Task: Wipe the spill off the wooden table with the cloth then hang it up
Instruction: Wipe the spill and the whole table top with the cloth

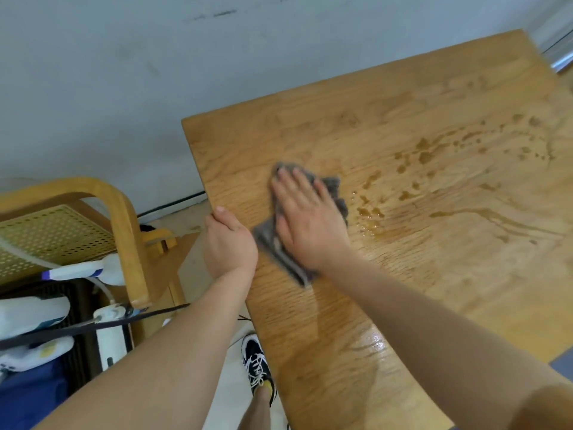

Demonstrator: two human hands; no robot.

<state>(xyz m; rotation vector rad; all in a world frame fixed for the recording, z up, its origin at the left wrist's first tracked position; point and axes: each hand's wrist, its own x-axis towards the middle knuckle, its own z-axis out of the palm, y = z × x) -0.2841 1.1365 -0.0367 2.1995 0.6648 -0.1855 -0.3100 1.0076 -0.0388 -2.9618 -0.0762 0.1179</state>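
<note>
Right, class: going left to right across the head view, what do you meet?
Spray bottle → wooden chair → left hand gripping the table edge → right hand flat on the cloth → spill.

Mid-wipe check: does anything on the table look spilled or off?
Yes. The spill, brownish drops and streaks, spreads over the wooden table right of the grey cloth, which the right hand presses flat. A wet sheen shows near the front edge. The left hand grips the side edge.
</note>
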